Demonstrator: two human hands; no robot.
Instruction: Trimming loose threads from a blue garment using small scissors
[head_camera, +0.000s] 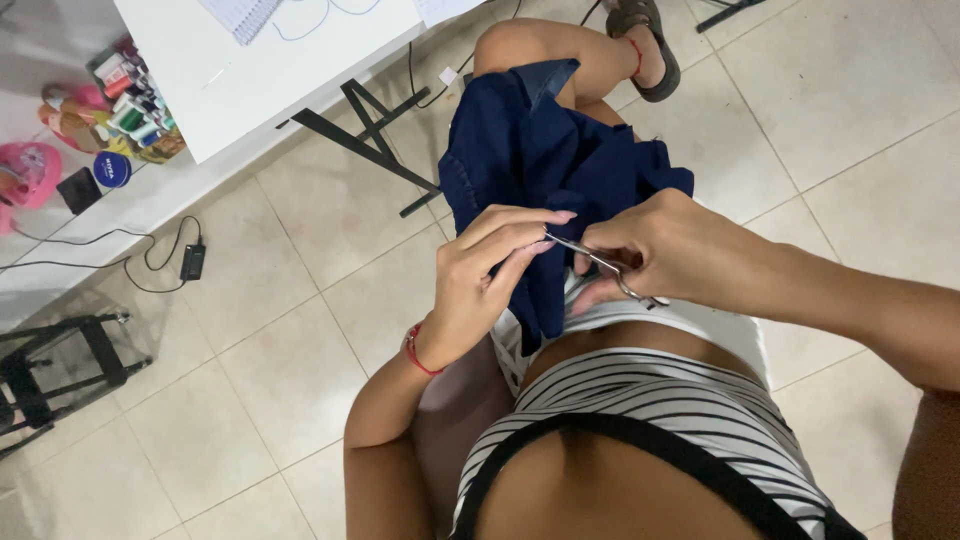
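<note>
scissors (605, 268) mostly hidden by hands, tips at navy cloth (540, 160).

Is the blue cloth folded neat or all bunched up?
Bunched up: the blue cloth lies crumpled on the lap, its edge pinched in the left hand.

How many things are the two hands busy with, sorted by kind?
Dark blue cloth: 1, lying over the lap, pinched by the left hand
Small metal scissors: 1, held in the right hand, tips at the cloth
Red cord bracelet: 1, on the left wrist
Total: 3
</note>
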